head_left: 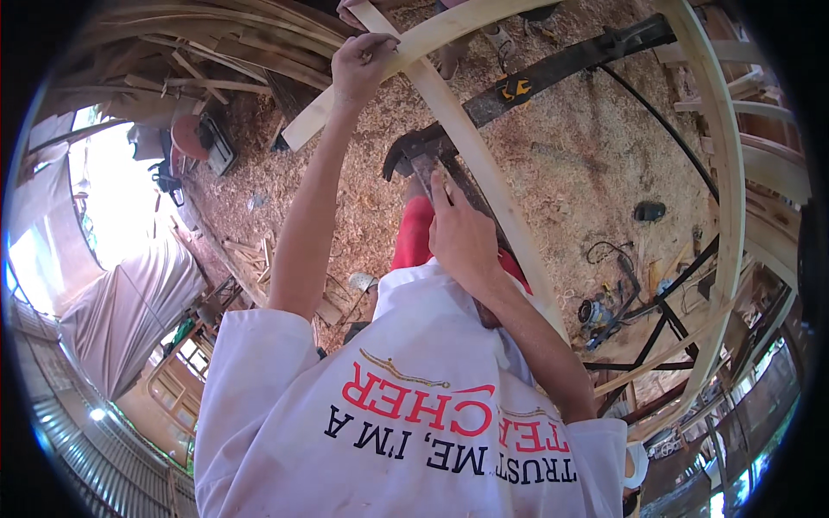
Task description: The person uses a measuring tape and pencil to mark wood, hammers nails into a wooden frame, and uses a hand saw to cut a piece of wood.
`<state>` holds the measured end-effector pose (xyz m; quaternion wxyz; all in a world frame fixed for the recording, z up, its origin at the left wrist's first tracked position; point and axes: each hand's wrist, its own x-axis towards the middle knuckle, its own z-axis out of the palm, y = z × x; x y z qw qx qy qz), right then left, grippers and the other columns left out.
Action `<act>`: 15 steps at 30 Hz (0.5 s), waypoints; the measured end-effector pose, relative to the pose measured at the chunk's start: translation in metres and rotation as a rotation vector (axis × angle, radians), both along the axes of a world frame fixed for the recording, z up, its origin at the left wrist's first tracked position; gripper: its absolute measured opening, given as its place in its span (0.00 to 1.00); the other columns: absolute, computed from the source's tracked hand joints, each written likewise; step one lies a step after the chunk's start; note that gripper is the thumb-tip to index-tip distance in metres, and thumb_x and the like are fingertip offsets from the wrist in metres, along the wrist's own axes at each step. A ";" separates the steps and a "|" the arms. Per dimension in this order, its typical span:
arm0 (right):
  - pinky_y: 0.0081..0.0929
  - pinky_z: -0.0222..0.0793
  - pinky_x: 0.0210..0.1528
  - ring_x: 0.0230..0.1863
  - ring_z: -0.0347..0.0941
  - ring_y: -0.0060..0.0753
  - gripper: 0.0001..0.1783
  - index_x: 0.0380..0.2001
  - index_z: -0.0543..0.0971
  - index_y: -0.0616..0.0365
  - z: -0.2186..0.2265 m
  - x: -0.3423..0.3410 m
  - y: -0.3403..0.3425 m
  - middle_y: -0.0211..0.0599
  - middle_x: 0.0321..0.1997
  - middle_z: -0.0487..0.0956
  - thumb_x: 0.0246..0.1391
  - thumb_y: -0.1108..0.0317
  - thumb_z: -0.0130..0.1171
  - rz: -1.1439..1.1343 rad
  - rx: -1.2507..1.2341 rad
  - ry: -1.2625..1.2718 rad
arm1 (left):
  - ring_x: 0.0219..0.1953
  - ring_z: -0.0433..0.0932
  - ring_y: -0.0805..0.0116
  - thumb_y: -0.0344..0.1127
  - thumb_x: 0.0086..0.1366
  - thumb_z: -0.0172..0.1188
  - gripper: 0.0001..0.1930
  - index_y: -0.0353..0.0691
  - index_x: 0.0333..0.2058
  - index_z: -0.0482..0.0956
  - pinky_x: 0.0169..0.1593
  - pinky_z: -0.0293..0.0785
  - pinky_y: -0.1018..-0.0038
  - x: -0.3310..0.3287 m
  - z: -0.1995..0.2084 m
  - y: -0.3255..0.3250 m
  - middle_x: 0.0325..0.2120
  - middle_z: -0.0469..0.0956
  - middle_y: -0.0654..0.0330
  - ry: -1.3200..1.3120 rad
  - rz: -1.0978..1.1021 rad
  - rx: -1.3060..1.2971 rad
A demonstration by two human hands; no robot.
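My left hand [361, 69] is closed over the edge of a pale curved wooden strip [315, 119], close to where it crosses a straight pale lath [484, 164]. Lower down, my right hand [466, 246] is closed beside that lath, index finger stretched forward, around a narrow grey tool [421, 167]; its kind is mostly hidden. The tool's tip meets the hooked end of a long dark beam [544, 82], which runs under the lath toward the upper right. At the top edge another person's hand [348, 12] is near the lath's far end.
Wood shavings cover the floor [570, 207]. A large curved pale wooden piece [732, 164] arches along the right, near a black metal stand [669, 319] and a blue-and-black power tool [596, 315]. Stacked boards [233, 34] lie at upper left. A black cable [665, 125] hangs beside the beam.
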<state>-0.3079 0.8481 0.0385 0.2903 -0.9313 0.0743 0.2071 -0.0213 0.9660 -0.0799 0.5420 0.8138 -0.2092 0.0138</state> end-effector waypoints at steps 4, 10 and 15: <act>0.45 0.71 0.63 0.49 0.80 0.53 0.43 0.71 0.59 0.66 -0.003 -0.005 0.001 0.56 0.53 0.78 0.53 0.68 0.61 -0.033 0.029 -0.015 | 0.37 0.80 0.76 0.28 0.65 0.67 0.08 0.33 0.42 0.86 0.42 0.76 0.77 -0.004 0.007 -0.004 0.34 0.79 0.63 0.134 -0.093 -0.037; 0.48 0.69 0.64 0.51 0.78 0.59 0.42 0.71 0.57 0.68 -0.002 -0.011 -0.002 0.60 0.52 0.77 0.56 0.68 0.59 -0.102 0.218 -0.106 | 0.40 0.82 0.74 0.30 0.64 0.69 0.08 0.37 0.41 0.87 0.45 0.78 0.76 0.000 0.006 -0.001 0.39 0.83 0.62 -0.059 -0.072 0.052; 0.52 0.66 0.65 0.53 0.76 0.61 0.43 0.72 0.57 0.68 0.007 -0.008 -0.008 0.61 0.52 0.77 0.56 0.68 0.60 -0.213 0.415 -0.106 | 0.32 0.84 0.61 0.37 0.63 0.66 0.07 0.45 0.39 0.88 0.39 0.77 0.67 -0.008 0.022 -0.011 0.31 0.85 0.59 -0.071 0.059 0.094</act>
